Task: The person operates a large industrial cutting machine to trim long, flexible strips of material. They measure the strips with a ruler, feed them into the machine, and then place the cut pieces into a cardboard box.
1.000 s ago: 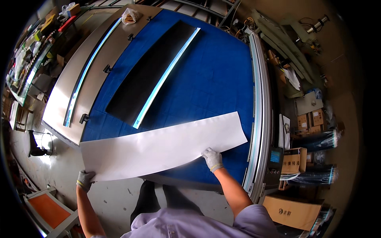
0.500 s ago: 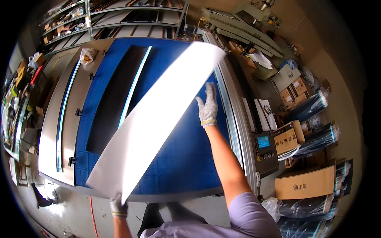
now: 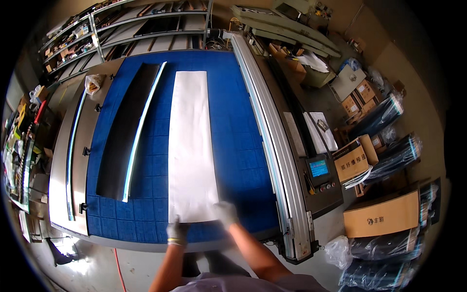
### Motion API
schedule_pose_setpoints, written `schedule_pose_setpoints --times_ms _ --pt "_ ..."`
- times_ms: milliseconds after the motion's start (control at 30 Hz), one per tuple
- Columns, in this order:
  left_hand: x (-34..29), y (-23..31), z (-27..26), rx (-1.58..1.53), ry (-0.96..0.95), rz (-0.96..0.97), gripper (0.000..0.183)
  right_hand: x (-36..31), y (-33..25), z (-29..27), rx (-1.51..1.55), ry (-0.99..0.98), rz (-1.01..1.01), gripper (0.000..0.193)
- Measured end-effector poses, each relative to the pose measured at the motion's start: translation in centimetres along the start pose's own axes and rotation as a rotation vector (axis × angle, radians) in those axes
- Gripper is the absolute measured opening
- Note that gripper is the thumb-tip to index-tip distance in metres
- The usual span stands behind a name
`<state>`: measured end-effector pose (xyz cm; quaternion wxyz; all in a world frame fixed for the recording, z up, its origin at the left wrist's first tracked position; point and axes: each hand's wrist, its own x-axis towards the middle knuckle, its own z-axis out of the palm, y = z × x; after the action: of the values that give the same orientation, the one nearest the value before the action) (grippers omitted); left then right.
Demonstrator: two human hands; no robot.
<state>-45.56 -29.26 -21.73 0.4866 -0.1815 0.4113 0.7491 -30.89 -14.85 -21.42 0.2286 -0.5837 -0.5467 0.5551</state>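
A long white sheet (image 3: 191, 146) lies lengthwise on the blue table surface (image 3: 238, 160), its short end toward me. My left hand (image 3: 176, 233), in a grey knit glove, is closed on the sheet's near left corner, the thumb on top. My right hand (image 3: 225, 214), gloved alike, is at the near right corner; motion smears its fingers, so its grip does not show. To the left of the sheet, a long dark strip of material (image 3: 127, 129) rests on the blue surface, with a narrow shiny light strip (image 3: 141, 136) along its right edge.
A metal rail (image 3: 272, 146) runs along the table's right side, beside a control panel with a small screen (image 3: 319, 168). Black clamps (image 3: 86, 151) line the left edge. Cartons (image 3: 382, 214) and wrapped rolls (image 3: 377, 248) stand at right, shelving (image 3: 151, 24) at the back.
The white sheet has swung from a raised diagonal to lying straight on the blue surface. My right hand has come back from the far right to the near corner; my left moved slightly rightward.
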Motion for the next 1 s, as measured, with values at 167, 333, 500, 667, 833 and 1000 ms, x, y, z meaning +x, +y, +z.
schedule_pose_setpoints --times_ms 167,333,500,667,833,1000 --pt "1.7 3.0 -1.4 0.764 -0.099 0.044 0.031 -0.5 0.9 -1.6 -0.244 0.127 -0.139 0.026" --pt "0.7 -1.5 -1.4 0.949 -0.149 0.137 0.031 -2.7 3.9 -5.0 -0.274 0.293 -0.192 0.024" --pt "-0.1 -5.3 1.9 0.932 -0.273 0.137 0.056 -2.8 5.2 -9.0 -0.177 0.408 -0.115 0.022" --pt "-0.7 -7.2 4.1 0.972 -0.294 0.134 0.06 -3.6 6.5 -10.9 -0.206 0.536 -0.033 0.028" --pt "0.4 -10.4 6.5 1.078 -0.404 0.302 0.059 -5.7 7.1 -13.3 -0.434 0.562 0.147 0.039" --pt "0.1 -14.6 9.4 1.15 -0.429 0.252 0.062 -12.8 2.7 -18.8 -0.514 0.239 -0.213 0.042"
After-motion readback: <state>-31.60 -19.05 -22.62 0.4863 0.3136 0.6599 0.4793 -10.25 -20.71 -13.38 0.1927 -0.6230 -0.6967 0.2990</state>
